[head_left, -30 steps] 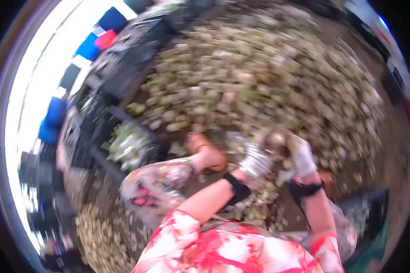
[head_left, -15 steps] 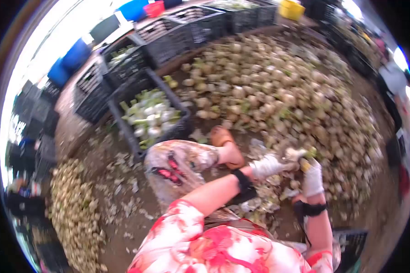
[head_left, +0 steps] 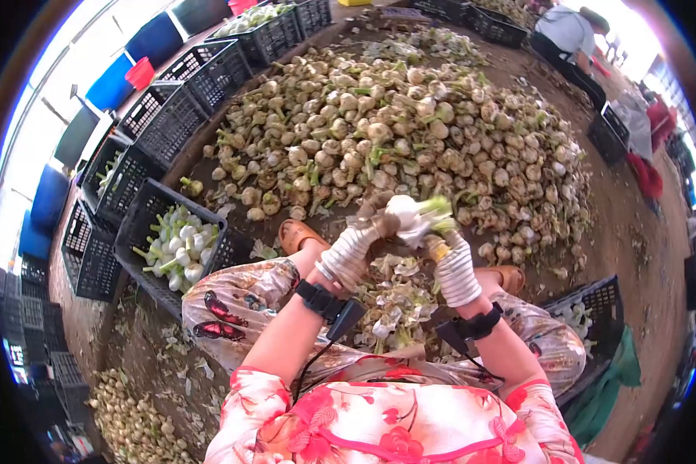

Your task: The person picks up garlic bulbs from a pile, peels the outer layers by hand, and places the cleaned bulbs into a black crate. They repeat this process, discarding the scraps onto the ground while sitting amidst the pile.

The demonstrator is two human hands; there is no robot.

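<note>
Red and white floral cloth covers our upper body, the shirt (head_left: 363, 421) nearest the camera. Below it, we sit in patterned trousers (head_left: 236, 309), knees spread, a black strap on each wrist. Between our legs lies a heap of papery peelings (head_left: 394, 305). Just beyond it, our gloved left hand (head_left: 359, 240) closes its dirt-darkened fingers around a white garlic bulb (head_left: 406, 214), whose green stem points right. Our gloved right hand (head_left: 450, 263) is curled beside the stem end; we cannot tell whether it grips anything.

Orange-brown sandals (head_left: 295, 235) are on our feet. By our left knee a black crate (head_left: 151, 282) holds cleaned white bulbs with stems; another crate (head_left: 607, 309) stands by our right knee, green fabric (head_left: 607, 390) beside it. Past our hands spreads a broad pile of unpeeled garlic (head_left: 410, 131). Plastic crates (head_left: 170, 116) line its left side, with a red bucket (head_left: 140, 74) and blue containers (head_left: 110, 83) behind them. Farthest off, at upper right, another person (head_left: 568, 39) in a light top bends forward.
</note>
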